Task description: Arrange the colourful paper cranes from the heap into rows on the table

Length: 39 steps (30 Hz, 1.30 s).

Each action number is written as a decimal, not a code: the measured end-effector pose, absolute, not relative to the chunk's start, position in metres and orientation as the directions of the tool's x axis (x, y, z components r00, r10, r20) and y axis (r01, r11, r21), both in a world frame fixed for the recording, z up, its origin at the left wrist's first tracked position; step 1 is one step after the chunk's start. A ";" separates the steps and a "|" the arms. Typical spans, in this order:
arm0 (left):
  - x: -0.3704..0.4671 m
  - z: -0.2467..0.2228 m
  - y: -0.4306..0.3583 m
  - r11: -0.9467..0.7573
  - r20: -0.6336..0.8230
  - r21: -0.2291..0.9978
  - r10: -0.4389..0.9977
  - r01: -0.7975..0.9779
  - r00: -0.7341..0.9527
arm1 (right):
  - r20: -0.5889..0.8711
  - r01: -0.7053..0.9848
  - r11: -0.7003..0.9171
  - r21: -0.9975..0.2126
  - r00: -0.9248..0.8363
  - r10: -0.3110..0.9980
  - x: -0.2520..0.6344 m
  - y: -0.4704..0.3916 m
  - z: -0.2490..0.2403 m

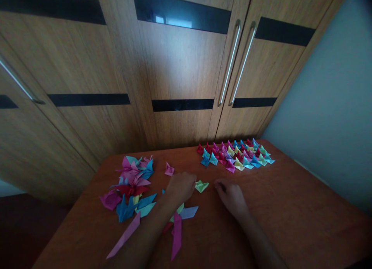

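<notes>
A pale green folded paper piece [201, 186] sits on the brown table [279, 207] between my hands. My left hand [182, 185] is right beside its left edge, fingers curled down; whether they touch or hold the paper is hidden. My right hand [229, 195] rests a little to the right of the piece, its fingers curled together, and what they hold, if anything, is too small to make out. Just behind my left hand stands a small pink folded piece [169, 169]. Under and beside my left forearm lie a magenta strip [176, 236] and a pale lavender strip [188, 212].
Rows of small colourful folded pieces [238, 164] stand at the table's back right. A pile of larger folded papers [132, 185] lies at the left, with a long pink strip [124, 238] in front. Behind the table rises a wooden cabinet [180, 67]; a wall is at the right.
</notes>
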State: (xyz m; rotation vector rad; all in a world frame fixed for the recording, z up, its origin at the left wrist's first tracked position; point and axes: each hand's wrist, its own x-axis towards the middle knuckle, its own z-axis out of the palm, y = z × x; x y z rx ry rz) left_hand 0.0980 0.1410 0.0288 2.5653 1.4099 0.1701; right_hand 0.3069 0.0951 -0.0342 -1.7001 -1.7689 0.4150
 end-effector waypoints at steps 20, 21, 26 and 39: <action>0.100 0.022 0.150 -0.627 0.028 0.381 0.742 0.679 0.670 | 0.001 0.798 0.139 -0.586 -0.171 0.985 0.309 0.083 -0.016; 0.100 0.022 0.148 -0.640 0.032 0.384 0.730 0.665 0.683 | 0.000 0.801 0.140 -0.581 -0.172 0.985 0.309 0.083 -0.015; 0.103 0.023 0.143 -0.694 0.034 0.392 0.667 0.604 0.744 | 0.018 0.807 0.154 -0.571 -0.175 0.984 0.308 0.083 -0.016; 0.116 0.018 0.139 -0.730 0.062 0.340 0.647 0.593 0.760 | 0.027 0.798 0.160 -0.581 -0.177 0.984 0.306 0.082 -0.015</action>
